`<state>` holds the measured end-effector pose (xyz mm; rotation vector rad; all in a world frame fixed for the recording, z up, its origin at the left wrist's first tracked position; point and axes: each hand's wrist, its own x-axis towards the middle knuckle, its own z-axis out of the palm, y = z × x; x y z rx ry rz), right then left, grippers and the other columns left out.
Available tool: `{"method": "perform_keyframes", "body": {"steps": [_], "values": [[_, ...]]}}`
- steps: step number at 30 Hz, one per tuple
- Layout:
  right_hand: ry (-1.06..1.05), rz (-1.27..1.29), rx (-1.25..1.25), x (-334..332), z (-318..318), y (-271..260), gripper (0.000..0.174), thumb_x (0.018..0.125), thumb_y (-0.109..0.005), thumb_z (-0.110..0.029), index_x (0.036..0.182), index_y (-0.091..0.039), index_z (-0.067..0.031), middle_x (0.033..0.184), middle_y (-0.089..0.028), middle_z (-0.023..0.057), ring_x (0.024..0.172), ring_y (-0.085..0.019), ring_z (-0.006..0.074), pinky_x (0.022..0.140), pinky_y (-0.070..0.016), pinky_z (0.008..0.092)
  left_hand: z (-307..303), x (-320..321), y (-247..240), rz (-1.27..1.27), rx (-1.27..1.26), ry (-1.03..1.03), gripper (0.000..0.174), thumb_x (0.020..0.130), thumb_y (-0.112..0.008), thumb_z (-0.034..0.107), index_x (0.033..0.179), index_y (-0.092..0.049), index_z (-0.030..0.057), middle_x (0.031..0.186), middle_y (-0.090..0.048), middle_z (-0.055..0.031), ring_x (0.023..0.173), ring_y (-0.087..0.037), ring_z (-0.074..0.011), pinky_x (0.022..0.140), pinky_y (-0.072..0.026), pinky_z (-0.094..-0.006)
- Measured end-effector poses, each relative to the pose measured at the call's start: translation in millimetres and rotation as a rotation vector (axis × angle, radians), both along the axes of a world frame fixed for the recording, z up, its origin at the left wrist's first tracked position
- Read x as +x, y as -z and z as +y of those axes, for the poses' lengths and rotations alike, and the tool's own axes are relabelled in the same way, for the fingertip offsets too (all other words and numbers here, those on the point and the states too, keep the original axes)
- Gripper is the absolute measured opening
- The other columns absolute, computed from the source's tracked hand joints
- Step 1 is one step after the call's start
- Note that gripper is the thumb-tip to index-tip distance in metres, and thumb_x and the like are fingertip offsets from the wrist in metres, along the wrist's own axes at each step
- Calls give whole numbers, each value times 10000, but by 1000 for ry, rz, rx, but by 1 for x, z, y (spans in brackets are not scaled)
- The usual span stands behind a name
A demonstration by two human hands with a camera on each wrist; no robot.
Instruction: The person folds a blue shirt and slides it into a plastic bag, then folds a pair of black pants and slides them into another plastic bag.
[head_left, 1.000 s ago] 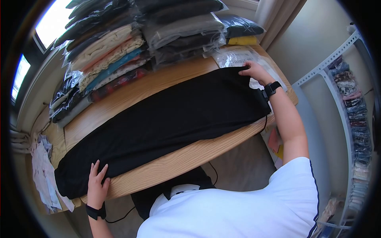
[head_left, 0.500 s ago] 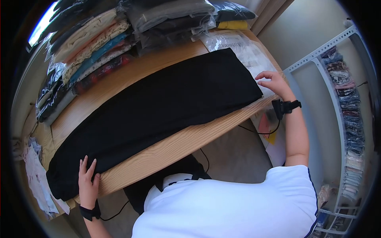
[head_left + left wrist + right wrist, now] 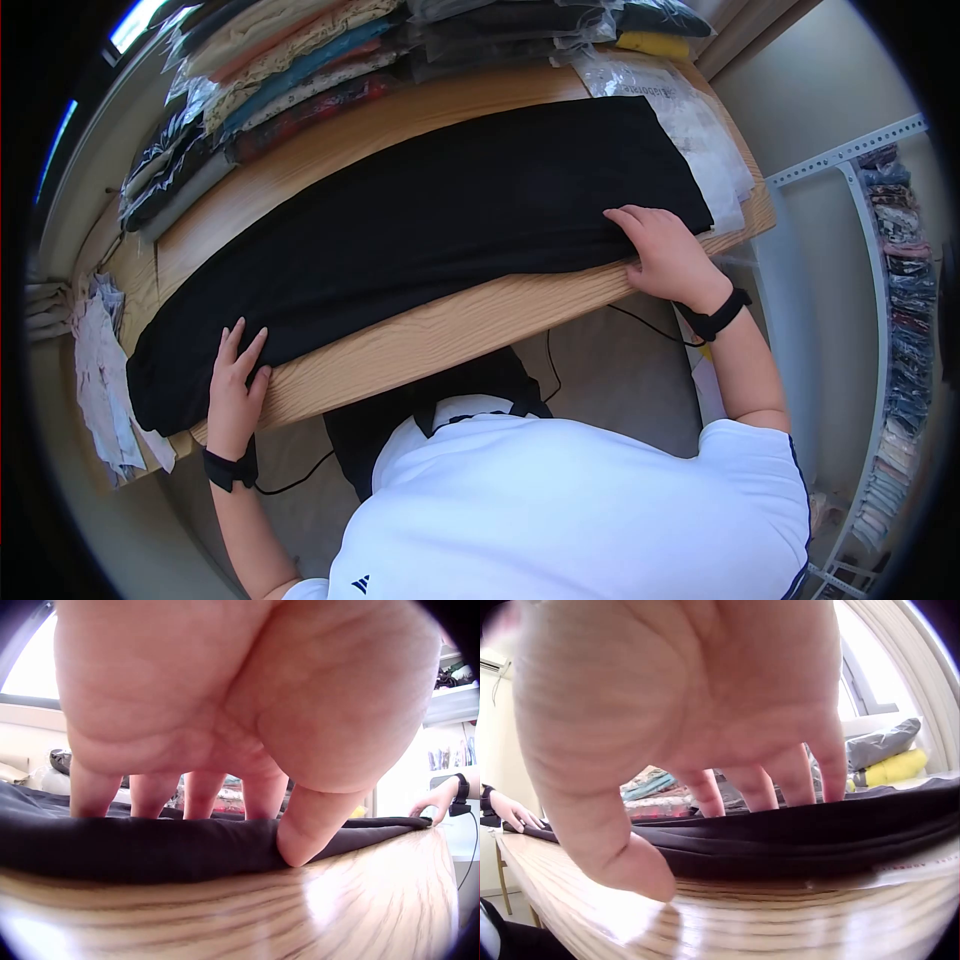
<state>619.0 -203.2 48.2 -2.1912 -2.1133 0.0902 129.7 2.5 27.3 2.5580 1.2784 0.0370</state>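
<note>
A long black folded garment lies flat along the table, its squared end at the right and its rounded end at the left. My left hand rests on the near edge by the left end, with fingers spread over the cloth. In the left wrist view the thumb lies against the garment's folded side. Toward the right end, my right hand touches the near edge with fairly straight fingers on top. Its thumb comes down to the wood just in front of the fold in the right wrist view.
Stacks of bagged clothes line the back of the wooden table. Clear plastic bags lie under and beyond the garment's right end. Pale cloth hangs at the left edge. A metal rack with folded clothes stands at the right.
My right hand let go of the garment's far right corner, came toward me past the end, and now rests on the near edge. The right end lies flatter. My left hand stays in place.
</note>
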Motion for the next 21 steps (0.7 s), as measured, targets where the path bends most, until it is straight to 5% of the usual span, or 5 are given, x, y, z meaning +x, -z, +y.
{"method": "perform_keyframes", "body": {"steps": [6, 11, 15, 21], "values": [[32, -149, 85, 16, 2, 30, 435, 630, -599, 8, 1059, -541, -32, 1017, -572, 144, 918, -573, 328, 801, -476, 410, -1, 0, 0, -14, -1, -3, 490, 808, -608, 43, 1286, -541, 125, 1438, -370, -161, 1346, -306, -381, 1086, -306, -417], [262, -364, 96, 48, -6, 29, 185, 649, -596, -13, 827, -561, -49, 820, -590, 101, 772, -608, 299, 664, -494, 419, 0, -1, 0, -8, -6, -11, 495, 804, -608, 38, 1287, -541, 124, 1438, -370, -162, 1347, -305, -382, 1087, -306, -415], [209, -88, 54, 87, -2, 2, 185, 705, -581, -46, 887, -603, -27, 850, -630, 163, 806, -613, 351, 717, -491, 438, 0, 0, -1, -10, -11, -12, 492, 801, -604, 31, 1281, -546, 121, 1438, -370, -162, 1348, -304, -379, 1088, -304, -415], [246, 179, 77, 135, 19, -17, 223, 760, -529, -34, 971, -590, 5, 800, -599, 142, 731, -573, 228, 712, -466, 320, 0, 0, 0, -24, -22, -20, 486, 799, -597, 20, 1275, -550, 108, 1433, -377, -162, 1349, -305, -374, 1090, -301, -416]]}}
